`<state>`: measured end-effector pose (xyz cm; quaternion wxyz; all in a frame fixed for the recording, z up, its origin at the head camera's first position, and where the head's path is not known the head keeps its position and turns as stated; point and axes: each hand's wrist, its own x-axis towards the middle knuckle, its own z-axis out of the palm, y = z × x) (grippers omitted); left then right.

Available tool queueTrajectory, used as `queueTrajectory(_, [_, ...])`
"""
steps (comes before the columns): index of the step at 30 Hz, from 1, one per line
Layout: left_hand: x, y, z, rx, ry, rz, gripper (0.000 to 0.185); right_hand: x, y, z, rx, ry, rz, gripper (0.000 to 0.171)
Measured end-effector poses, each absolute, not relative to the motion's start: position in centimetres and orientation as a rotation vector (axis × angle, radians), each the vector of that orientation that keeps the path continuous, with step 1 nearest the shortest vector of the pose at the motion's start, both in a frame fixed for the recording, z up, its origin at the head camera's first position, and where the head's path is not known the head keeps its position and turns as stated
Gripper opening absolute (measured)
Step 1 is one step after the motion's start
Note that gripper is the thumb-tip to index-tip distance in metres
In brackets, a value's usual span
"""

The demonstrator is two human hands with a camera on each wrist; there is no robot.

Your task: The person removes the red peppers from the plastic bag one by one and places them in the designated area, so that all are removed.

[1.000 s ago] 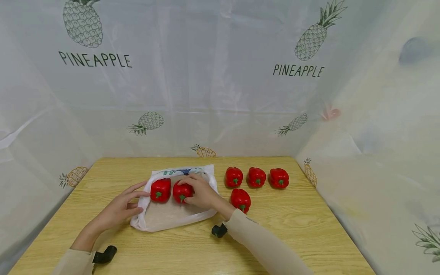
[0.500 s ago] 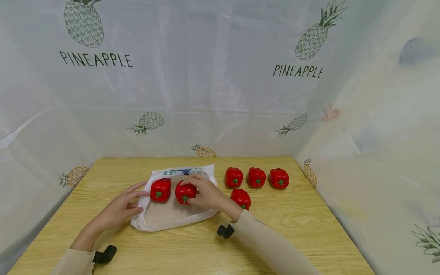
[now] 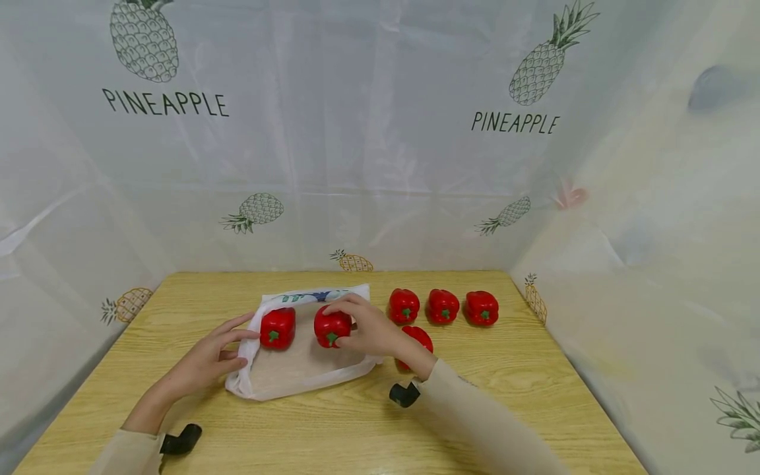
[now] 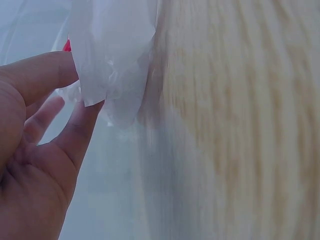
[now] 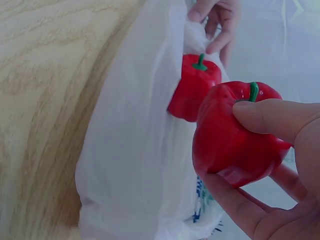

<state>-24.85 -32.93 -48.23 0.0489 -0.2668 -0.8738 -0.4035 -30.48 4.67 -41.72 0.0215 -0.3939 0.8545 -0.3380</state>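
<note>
Held pepper (image 3: 332, 327): one of six, red, glossy, green stem toward viewer, over right part of bag (image 3: 297, 379). Right hand (image 3: 369, 328) curled round it, thumb and fingers pinching sides. Second pepper (image 3: 277, 328) in bag just left, apart from first. One bag, white, flat on surface (image 3: 510, 389), mouth open. Left hand (image 3: 209, 358) at bag's left edge, fingers relaxed, tips touching plastic. Row of three peppers (image 3: 443, 305) far right; sixth pepper (image 3: 419, 337) partly hidden behind right wrist.
</note>
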Motion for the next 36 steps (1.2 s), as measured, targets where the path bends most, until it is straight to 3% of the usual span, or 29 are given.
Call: queueTrajectory(36, [-24.8, -33.0, -48.3, -0.787, -2.683, -1.258, 0.05, -31.7, 16.6, -37.5, -1.186, 2.768, -0.992, 0.058])
